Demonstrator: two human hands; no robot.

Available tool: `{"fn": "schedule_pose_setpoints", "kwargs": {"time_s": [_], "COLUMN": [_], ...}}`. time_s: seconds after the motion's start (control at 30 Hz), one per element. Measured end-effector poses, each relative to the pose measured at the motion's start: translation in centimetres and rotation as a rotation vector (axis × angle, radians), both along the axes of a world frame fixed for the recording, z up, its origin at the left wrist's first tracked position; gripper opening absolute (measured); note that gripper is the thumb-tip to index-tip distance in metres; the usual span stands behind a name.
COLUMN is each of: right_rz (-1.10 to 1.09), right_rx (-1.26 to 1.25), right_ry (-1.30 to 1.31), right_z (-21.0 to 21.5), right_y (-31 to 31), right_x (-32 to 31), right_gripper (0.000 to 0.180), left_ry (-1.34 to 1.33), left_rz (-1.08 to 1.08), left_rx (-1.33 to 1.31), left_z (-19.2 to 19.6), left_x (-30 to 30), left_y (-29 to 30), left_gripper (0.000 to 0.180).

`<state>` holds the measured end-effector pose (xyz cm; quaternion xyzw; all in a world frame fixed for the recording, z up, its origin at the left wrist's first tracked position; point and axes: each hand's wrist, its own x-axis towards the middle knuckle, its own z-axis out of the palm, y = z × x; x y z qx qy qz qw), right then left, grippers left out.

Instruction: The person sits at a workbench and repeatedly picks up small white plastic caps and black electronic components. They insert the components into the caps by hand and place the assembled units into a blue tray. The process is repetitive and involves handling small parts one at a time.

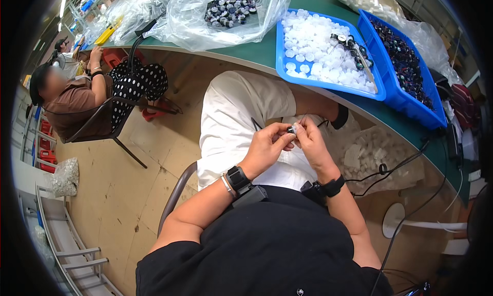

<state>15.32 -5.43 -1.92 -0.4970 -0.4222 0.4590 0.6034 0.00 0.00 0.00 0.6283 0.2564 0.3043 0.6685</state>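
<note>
Part, small, black and whitish, was pinched by the fingertips of the left hand and right hand, which met over the lap, on the near side of the tray. White caps covered much of the tray; left of it lay a clear bag of black-and-white pieces, right of it a bin of dark parts.

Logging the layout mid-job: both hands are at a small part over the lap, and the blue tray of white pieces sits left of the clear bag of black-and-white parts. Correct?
One slip: the head view shows the blue tray right of the clear bag, not left. The left hand and right hand are at the small part, as stated.
</note>
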Motion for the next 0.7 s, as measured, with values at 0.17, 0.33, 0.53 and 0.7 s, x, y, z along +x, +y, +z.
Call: {"fn": "schedule_pose_setpoints", "kwargs": {"time_s": [0.17, 0.33, 0.53, 0.7], "right_rz": [0.039, -0.044, -0.003, -0.206], "right_rx": [-0.095, -0.088, 0.033, 0.224], "right_ry": [0.242, 0.217, -0.198, -0.786], "right_z": [2.4, 2.4, 3.3, 4.6], "right_y": [-0.2, -0.2, -0.7, -1.0], "right_x": [-0.5, -0.5, -1.2, -1.5], "right_gripper": [0.02, 0.024, 0.03, 0.024], "left_ry": [-0.173, -0.267, -0.287, -0.348], "left_rz": [-0.029, -0.061, -0.152, -0.24], "left_rx": [-0.223, -0.571, -0.753, -0.898], "left_z": [0.3, 0.0, 0.1, 0.0], "left_x": [0.1, 0.0, -0.4, -0.2], "left_y": [0.3, 1.1, 1.1, 1.0], "left_gripper": [0.024, 0.03, 0.033, 0.031]}}
